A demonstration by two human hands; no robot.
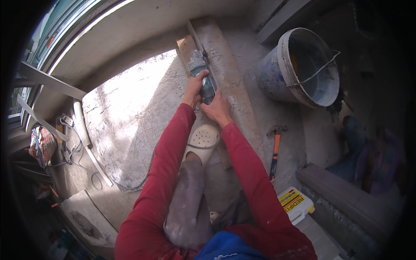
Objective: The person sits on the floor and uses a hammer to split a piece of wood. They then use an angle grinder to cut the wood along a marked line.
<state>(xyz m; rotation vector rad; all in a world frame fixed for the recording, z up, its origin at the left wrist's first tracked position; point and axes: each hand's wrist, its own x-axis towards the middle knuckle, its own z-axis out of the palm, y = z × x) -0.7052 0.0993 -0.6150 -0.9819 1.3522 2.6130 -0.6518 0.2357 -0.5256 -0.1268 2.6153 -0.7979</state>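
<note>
With both arms stretched forward, I hold an angle grinder (208, 91) with a teal and dark body and a grey head. My left hand (194, 89) is closed round the middle of its body, the thumb lying across the top. Behind it, my right hand (218, 109) grips the rear end. The grinder's head lies over a short light wood piece (185, 44), beside the edge of a long dusty plank (215, 45). Whether its disc touches anything is hidden. A cream clog (203, 137) on my foot is just below my hands.
A large dirty bucket (284, 69) with a wire handle stands to the right. Nearer lie an orange-handled hammer (275, 149) and a white jug (299, 212) with a yellow label. A pale, scratched sheet (117, 112) and a cable (80, 149) lie left. Another person's legs (355, 138) show far right.
</note>
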